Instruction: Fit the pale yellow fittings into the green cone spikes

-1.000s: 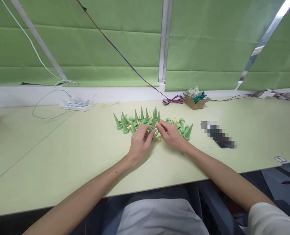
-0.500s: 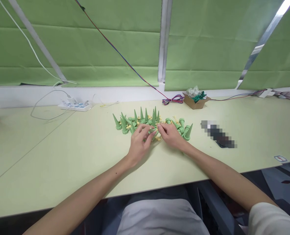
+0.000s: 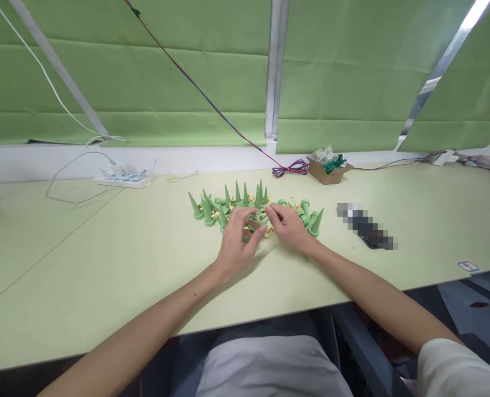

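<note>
Several green cones [image 3: 195, 207] with round bases, some upright and some lying down, form a row with small yellow pieces [image 3: 269, 232] among them. My left hand [image 3: 240, 240] is at the front of the row, its thumb and fingers spread apart with nothing seen held between them. Just right of it, my right hand [image 3: 287, 225] has thumb and forefinger pinched together near the middle of the row. Whatever is in that pinch is too small to make out. The hands hide part of the pile.
A cardboard box [image 3: 326, 175] with clear plastic and green material stands at the back beside coiled red and blue wires [image 3: 291, 168]. A power strip [image 3: 124, 180] lies back left. A blurred dark object [image 3: 369, 229] is on the right of the table [image 3: 104, 275].
My left thumb and fingers have parted from their near-pinch. My right hand keeps its pinch in nearly the same place. The whole view has shifted slightly.
</note>
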### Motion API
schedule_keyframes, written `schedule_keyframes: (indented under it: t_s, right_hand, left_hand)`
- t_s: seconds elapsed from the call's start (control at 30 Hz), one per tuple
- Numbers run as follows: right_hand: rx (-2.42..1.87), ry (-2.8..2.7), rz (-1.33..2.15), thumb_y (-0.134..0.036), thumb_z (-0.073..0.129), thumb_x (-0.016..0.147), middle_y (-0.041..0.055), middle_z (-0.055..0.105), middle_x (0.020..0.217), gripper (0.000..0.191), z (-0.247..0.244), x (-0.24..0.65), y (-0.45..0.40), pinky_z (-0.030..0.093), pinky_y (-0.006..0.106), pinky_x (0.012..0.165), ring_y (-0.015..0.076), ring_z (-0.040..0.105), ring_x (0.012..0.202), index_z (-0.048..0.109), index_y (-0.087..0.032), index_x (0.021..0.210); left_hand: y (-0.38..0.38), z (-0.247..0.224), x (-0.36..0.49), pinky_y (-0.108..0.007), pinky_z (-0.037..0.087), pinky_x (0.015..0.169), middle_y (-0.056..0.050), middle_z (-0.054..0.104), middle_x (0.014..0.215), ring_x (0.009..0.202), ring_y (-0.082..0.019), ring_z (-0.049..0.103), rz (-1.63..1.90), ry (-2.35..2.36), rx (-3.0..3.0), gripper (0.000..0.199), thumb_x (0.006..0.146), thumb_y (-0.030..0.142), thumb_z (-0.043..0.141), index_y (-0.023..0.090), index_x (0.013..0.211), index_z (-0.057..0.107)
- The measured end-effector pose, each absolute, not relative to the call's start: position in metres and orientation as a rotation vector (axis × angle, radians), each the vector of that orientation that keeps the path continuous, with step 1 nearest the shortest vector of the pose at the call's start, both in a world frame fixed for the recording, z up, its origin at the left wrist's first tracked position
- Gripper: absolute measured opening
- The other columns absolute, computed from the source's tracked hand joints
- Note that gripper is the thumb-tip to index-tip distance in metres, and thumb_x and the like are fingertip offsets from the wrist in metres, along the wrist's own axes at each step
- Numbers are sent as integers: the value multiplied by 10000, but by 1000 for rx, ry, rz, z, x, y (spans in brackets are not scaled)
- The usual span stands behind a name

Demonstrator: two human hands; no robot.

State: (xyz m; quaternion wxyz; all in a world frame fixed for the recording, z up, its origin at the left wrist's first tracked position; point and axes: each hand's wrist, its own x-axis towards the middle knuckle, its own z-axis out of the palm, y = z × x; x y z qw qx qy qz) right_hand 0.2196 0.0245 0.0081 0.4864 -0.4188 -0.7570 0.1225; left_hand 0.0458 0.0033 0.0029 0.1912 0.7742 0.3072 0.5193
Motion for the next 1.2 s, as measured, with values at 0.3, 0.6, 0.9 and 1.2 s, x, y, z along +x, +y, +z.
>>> schedule_keyframes:
  t_s: [0.3,0.6,0.9,1.2]
  right_hand:
    - [-973,-1773,345,-495,367,1028,-33,386,579,448,10,227,23,305,283,559,125,357,536,330,-228,670]
    - [-921,-1850,333,-534,325,1024,-24,390,570,481,12,226,21,310,295,556,132,358,537,295,-231,653]
    - [-957,-1826,376,-539,330,1025,-27,397,556,476,8,224,23,312,300,552,136,368,530,303,-235,660]
    - [-938,-1822,409,-565,340,1017,-30,381,554,496,9,224,21,303,296,538,133,349,529,296,-232,652]
  left_hand:
    - [-1,4,45,-287,432,530,-4,515,588,522,-132,503,1330,932,2004,497,1044,491,266,189,766,547]
    - [-6,10,52,-279,418,520,20,517,479,459,-128,502,1146,1011,1833,521,1001,570,373,202,641,455]
    - [-6,11,50,-272,421,525,39,514,483,461,-128,502,1118,1011,1865,449,996,549,411,205,718,490]
    - [-8,14,51,-270,422,483,35,514,465,420,-122,495,1112,953,1752,467,973,582,442,196,723,526]
